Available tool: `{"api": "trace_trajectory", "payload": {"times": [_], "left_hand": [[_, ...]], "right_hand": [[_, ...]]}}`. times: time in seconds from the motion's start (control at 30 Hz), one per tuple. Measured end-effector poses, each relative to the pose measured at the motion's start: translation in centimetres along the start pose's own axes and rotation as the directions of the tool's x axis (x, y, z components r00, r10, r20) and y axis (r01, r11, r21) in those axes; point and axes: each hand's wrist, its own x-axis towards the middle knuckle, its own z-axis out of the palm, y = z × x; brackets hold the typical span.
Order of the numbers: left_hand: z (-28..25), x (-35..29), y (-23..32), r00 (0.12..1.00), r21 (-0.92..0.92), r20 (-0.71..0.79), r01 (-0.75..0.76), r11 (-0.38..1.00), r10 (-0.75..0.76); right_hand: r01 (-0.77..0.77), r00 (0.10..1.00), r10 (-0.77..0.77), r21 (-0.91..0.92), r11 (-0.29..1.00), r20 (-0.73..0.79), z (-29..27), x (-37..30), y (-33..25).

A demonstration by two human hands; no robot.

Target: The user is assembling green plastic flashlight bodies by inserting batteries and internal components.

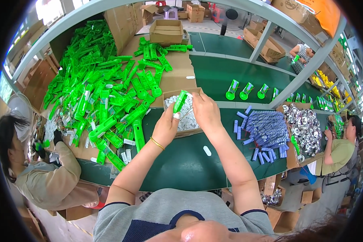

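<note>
Over a small carton (190,132) of little white plastic pieces (186,122), I hold a bright green flashlight housing (181,101) up in front of me. My left hand (167,123) grips its lower end, with a white cover on the thumb tip. At the upper end are the closed fingers of my right hand (205,112), apparently pinching the housing's edge; whether a small piece is between them is hidden. Left of my hands, a big heap of green housings (105,103) spills from a large carton, some with wires and white parts attached.
Blue cylindrical batteries (266,127) lie piled to the right, beside a carton of shiny reflector cups (306,129). Several green flashlight bodies (232,89) stand in a row on the green belt (209,74). Co-workers sit at left (48,173) and right (339,149). A metal frame crosses overhead.
</note>
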Motion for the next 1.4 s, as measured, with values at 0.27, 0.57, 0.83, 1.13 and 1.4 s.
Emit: {"api": "trace_trajectory", "payload": {"times": [0.27, 0.57, 0.83, 1.13, 1.4], "left_hand": [[-1.6, -0.1, 1.3, 0.9, -0.403, 0.38, 0.37, 0.837, -0.215], [-1.5, -0.4, 1.2, 0.88, -0.668, 0.465, 0.422, 0.612, -0.099], [1.8, 0.4, 0.0, 0.935, -0.699, 0.305, 0.35, 0.624, -0.182], [2.8, 1.0, 0.4, 0.923, -0.81, 0.303, 0.38, 0.446, -0.236], [4.6, 0.5, 2.2, 0.979, -0.324, 0.205, 0.054, 0.945, 0.014]], "right_hand": [[-0.254, 0.964, 0.261, 0.437, 0.863, 0.046, -0.9, 0.1, -0.2], [-0.59, 0.728, 0.259, 0.772, -0.236, 0.635, 0.0, -3.2, -0.9], [-0.428, 0.853, 0.498, 0.757, 0.493, 0.158, 0.7, -3.9, -2.1], [-0.266, 0.914, 0.342, 0.958, 0.106, 0.216, 0.3, -6.8, -0.2], [-0.58, 0.771, 0.588, 0.651, 0.489, 0.246, -0.5, -5.0, 0.2]]}}
